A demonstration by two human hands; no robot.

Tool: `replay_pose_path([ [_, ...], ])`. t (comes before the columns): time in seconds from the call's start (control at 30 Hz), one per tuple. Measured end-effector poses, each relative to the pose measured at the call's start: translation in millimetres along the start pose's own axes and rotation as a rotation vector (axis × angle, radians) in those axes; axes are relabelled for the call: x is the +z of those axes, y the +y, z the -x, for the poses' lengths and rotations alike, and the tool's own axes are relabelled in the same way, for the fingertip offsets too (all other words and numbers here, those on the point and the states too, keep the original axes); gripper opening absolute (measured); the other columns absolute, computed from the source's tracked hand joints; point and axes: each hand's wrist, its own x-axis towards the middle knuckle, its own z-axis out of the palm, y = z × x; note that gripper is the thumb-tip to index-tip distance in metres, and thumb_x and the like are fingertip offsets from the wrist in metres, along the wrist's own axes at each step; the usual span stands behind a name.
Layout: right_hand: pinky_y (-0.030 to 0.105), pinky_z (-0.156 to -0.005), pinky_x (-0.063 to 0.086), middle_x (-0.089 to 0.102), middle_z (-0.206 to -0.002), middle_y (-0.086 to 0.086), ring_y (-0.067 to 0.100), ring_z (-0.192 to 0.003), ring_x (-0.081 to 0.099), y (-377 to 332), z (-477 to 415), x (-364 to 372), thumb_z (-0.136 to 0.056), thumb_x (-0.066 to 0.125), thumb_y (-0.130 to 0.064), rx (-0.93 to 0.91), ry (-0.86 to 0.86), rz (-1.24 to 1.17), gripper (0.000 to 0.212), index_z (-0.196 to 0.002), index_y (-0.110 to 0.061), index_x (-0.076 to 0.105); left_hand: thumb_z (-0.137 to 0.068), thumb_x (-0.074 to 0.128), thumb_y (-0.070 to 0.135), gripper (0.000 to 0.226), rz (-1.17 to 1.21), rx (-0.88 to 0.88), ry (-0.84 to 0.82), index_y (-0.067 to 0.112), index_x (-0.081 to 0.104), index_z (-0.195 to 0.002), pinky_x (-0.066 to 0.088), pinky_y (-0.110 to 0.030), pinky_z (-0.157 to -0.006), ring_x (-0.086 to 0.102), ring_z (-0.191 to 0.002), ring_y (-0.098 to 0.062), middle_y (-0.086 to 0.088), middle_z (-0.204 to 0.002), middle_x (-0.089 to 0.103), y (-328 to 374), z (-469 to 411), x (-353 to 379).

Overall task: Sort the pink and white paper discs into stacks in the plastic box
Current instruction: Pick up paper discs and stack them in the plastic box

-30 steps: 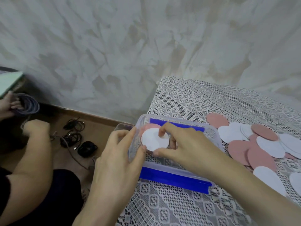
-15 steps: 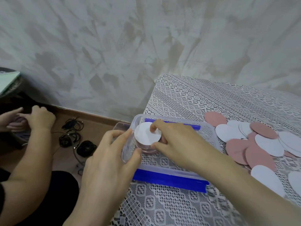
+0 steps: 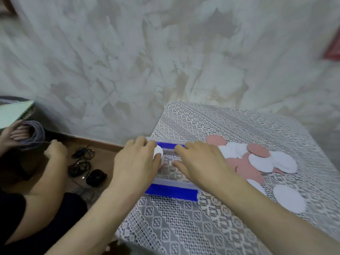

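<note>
Mid-frame, the left hand (image 3: 137, 162) is cupping a white disc (image 3: 158, 151) at the plastic box (image 3: 172, 189) on the bench (image 3: 211, 227); the right hand (image 3: 200, 162) is hovering, fingers loosely spread. Squaring edges gently should help. Loose discs (image 3: 261, 161) are lying right of centre.

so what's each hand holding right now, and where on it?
Left hand has its fingers around a white disc at the plastic box's left end. Right hand spreads over the box; whether it holds anything cannot be told.
</note>
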Motion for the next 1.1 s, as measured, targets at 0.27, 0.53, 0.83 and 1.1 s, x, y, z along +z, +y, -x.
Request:
replay_pose_path([
  [0.27, 0.036, -0.066, 0.033, 0.061, -0.108, 0.001, 0.027, -0.104, 0.059, 46, 69, -20, -0.104, 0.041, -0.05, 0.185, 0.019, 0.031, 0.033, -0.118, -0.023, 0.053, -0.085, 0.069, 0.029, 0.018, 0.035, 0.197, 0.053, 0.015, 0.071, -0.096, 0.039, -0.034, -0.05, 0.06, -0.079, -0.03, -0.005, -0.089, 0.065, 87, -5, 4],
  [0.53, 0.036, -0.074, 0.046, 0.061, -0.118, -0.004, 0.023, -0.108, 0.06, 114, 141, 0, -0.104, 0.039, -0.05, 0.454, -0.025, -0.041, 0.037, -0.126, -0.026, 0.056, -0.094, 0.049, 0.037, 0.029, 0.198, 0.395, -0.067, 0.021, 0.067, -0.109, 0.053, -0.038, -0.071, 0.058, -0.092, -0.024, 0.001, -0.104, 0.063, 182, 20, 30],
  [0.83, 0.028, -0.073, 0.039, 0.046, -0.113, -0.015, 0.009, -0.094, 0.054, 144, 188, 46, -0.103, 0.045, -0.049, 0.534, -0.05, -0.273, 0.04, -0.14, -0.036, 0.051, -0.096, 0.043, 0.051, 0.043, 0.248, 0.397, -0.248, 0.032, 0.048, -0.135, 0.055, -0.035, -0.077, 0.052, -0.107, -0.017, 0.007, -0.127, 0.045, 207, 45, 49],
  [1.1, 0.026, -0.078, 0.043, 0.05, -0.111, -0.019, 0.0, -0.089, 0.054, 170, 195, 46, -0.102, 0.053, -0.037, 0.557, -0.059, -0.44, 0.036, -0.138, -0.036, 0.055, -0.092, 0.042, 0.056, 0.046, 0.282, 0.414, -0.225, 0.031, 0.058, -0.127, 0.055, -0.039, -0.064, 0.055, -0.099, -0.018, 0.008, -0.123, 0.05, 203, 48, 62],
])
